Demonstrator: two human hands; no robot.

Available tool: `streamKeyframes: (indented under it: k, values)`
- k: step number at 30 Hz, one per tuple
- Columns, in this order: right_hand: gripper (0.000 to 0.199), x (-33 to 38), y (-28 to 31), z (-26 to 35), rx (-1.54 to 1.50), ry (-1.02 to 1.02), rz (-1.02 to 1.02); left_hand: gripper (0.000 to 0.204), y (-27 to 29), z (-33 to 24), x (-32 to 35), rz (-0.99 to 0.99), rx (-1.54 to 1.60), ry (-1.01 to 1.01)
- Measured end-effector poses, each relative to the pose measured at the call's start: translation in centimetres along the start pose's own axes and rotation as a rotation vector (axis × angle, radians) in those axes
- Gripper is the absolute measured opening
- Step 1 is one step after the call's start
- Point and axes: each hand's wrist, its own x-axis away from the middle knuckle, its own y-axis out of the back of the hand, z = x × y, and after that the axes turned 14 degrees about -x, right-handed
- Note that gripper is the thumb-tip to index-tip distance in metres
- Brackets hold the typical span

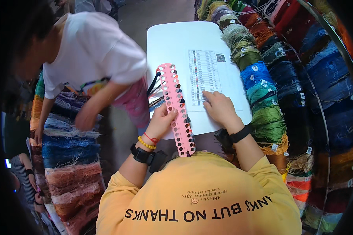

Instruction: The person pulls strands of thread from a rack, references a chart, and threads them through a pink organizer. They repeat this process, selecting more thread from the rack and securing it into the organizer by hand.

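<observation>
- The left hand (161, 122) grips a long pink thread organiser card (177, 109) near its middle, fingers clamped around its left edge, thumb across the face.
- The card runs from just above the person's chest up and away past the fingers; both edges carry a row of punched holes.
- Several holes above the left fingers, on the card's upper left side, already hold dark thread lengths (155, 92) that hang off toward the left; a few dark dots sit in holes on the right edge too. Most holes below the fingers look empty, so by my judgement the filling is only partly done.
- The right hand (220, 108) lies flat on a white sheet with a printed colour chart (203, 76), fingers together and bent, fingertips on the chart's lower rows; it clamps nothing.
- The sheet rests on a white board (172, 37), just right of the card.
- Right of the right hand hang bundled thread skeins (262, 98) in greens, blues and reds.
- Left of the left hand, another person in a white shirt (94, 51) bends over more skeins (70, 164).
</observation>
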Motion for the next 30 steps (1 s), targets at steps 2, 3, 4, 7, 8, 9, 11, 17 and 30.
streamKeyframes:
  k: [2, 3, 4, 7, 8, 9, 11, 17, 30]
  values:
    - [0.034, -0.1, -0.3, -0.3, -0.008, -0.015, 0.039, 0.016, -0.3, 0.2, -0.4, 0.001, 0.013, 0.019]
    - [0.036, -0.1, -0.4, -0.4, -0.007, -0.021, 0.048, 0.016, -0.3, 0.5, -0.6, -0.004, 0.016, 0.034]
    - [0.037, -0.2, -0.4, -0.4, -0.006, -0.026, 0.056, 0.017, -0.4, 0.7, -0.7, -0.007, 0.018, 0.049]
    - [0.038, -0.4, -0.1, -0.3, -0.012, -0.039, 0.068, 0.017, -0.7, 0.4, -1.2, -0.009, -0.019, 0.054]
    - [0.038, -0.6, -0.1, -0.3, -0.018, -0.040, 0.070, 0.017, -0.7, 0.5, -1.3, -0.010, -0.023, 0.060]
    - [0.040, -0.7, -0.1, -0.3, -0.007, -0.051, 0.090, 0.016, -0.7, 0.6, -1.5, -0.008, -0.040, 0.072]
    - [0.041, -1.0, -0.1, -0.3, -0.002, -0.060, 0.112, 0.016, -0.7, 0.9, -1.7, -0.008, -0.061, 0.089]
    - [0.042, -1.0, 0.1, -0.2, 0.001, -0.074, 0.126, 0.020, -0.8, 1.4, -2.3, 0.018, 0.032, 0.123]
    - [0.038, -1.0, -0.3, -0.6, 0.001, -0.049, 0.101, 0.020, -0.5, 1.5, -2.9, 0.092, 0.061, 0.151]
